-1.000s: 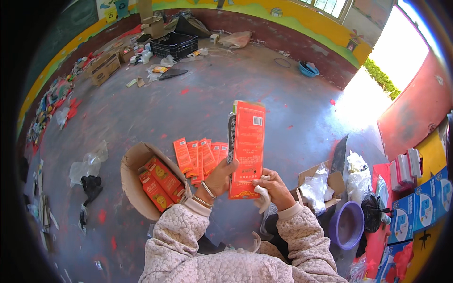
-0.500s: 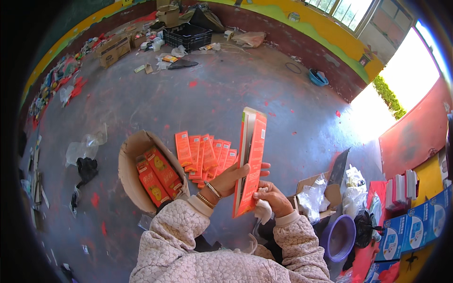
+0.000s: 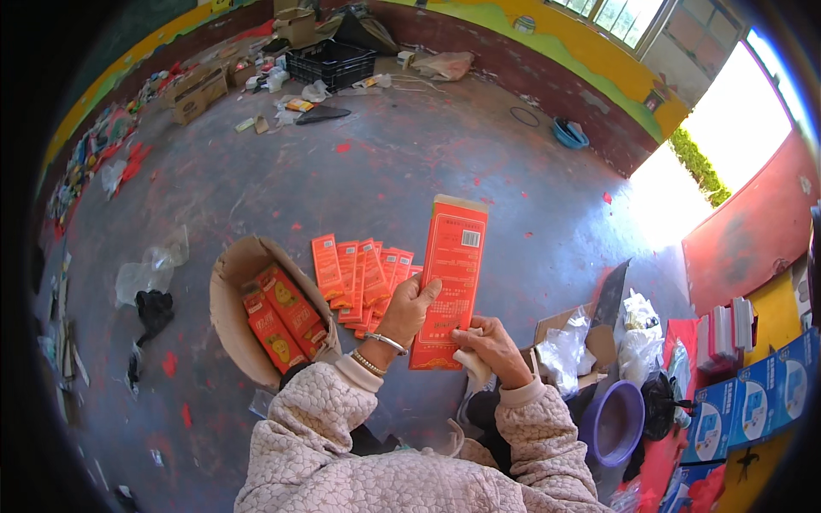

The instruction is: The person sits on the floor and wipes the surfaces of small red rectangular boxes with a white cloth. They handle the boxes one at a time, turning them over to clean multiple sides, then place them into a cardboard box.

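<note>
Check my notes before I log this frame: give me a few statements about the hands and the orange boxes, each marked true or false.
1. The left hand holds a tall orange carton upright. True.
2. The right hand is empty. False: it holds a pale cloth against the carton's lower edge.
3. Flat orange cartons lie fanned on the floor. True.
4. The cardboard box is empty. False: orange packs lie inside.
5. A purple basin stands at the person's left. False: right.

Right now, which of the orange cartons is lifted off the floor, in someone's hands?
The tall flat orange carton gripped by the left hand and right hand; the rest lie fanned on the floor or in the box.
</note>
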Tool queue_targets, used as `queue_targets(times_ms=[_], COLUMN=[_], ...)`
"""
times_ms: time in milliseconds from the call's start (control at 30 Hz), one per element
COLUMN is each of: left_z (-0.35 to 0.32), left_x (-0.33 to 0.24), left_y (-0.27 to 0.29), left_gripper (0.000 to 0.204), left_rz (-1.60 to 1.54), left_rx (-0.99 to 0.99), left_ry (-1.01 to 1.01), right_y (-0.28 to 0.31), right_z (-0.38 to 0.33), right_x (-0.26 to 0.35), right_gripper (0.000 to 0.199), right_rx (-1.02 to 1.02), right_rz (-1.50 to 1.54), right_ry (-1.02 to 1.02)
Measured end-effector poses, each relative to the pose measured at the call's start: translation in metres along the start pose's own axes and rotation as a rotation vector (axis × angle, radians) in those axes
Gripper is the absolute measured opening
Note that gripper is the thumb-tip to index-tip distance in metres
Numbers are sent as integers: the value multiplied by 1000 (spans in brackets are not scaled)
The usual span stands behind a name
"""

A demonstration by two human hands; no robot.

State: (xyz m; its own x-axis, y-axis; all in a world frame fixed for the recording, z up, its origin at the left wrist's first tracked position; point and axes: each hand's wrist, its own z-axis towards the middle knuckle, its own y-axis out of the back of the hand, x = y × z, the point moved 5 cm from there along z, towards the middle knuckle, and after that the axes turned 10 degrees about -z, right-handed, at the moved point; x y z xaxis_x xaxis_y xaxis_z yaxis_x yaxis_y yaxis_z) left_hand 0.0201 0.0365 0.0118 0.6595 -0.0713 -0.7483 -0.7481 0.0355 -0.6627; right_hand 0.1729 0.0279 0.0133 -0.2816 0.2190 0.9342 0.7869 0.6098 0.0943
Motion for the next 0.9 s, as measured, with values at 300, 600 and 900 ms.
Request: queue_targets(times_ms=[300, 600, 900], left_z=[-7, -12, -17], left_x=[16, 26, 44], left_y=[-12, -27, -23], left_gripper=[31, 32, 35], left_rz=[268, 294, 157], left_rx=[198, 242, 254], left_ry=[226, 324, 532], right_y=[40, 41, 79], right_z=[-18, -5, -7], right_x=[41, 7, 8], right_gripper=[35, 32, 34], right_rx=[-238, -236, -397], right_rz=[173, 116, 329], right_ry=[236, 138, 116])
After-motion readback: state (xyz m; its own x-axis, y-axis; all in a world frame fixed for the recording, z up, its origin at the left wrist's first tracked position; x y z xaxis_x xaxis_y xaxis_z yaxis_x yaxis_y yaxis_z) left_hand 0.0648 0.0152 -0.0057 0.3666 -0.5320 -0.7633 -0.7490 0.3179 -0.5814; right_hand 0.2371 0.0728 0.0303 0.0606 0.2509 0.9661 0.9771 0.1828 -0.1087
